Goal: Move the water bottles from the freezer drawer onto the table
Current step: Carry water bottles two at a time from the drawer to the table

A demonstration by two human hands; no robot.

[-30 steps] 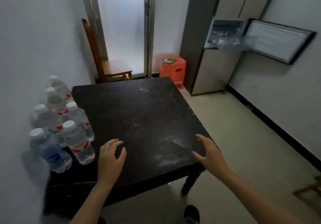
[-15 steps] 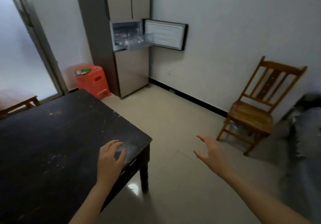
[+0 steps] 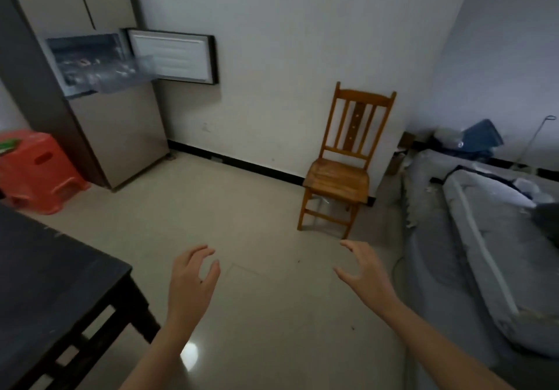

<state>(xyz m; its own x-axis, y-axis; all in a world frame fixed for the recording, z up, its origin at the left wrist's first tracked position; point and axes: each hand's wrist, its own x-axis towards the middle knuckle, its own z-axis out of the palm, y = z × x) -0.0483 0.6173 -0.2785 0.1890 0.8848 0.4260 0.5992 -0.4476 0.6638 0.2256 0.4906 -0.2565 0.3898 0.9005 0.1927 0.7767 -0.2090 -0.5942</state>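
The fridge stands at the far left with its freezer door swung open. A clear freezer drawer is pulled out and shows blurred contents; bottles cannot be made out. The dark wooden table fills the lower left corner, and no bottles show on the visible part. My left hand and my right hand float over the floor in the middle, fingers loosely spread, holding nothing.
An orange plastic stool sits left of the fridge. A wooden chair stands against the far wall. A grey bed with bedding runs along the right side. Beige tiled floor lies between table and fridge.
The view has swung right, away from the table and its bottles, toward the fridge, chair and bed. Both hands have left the tabletop and now hover over the floor.
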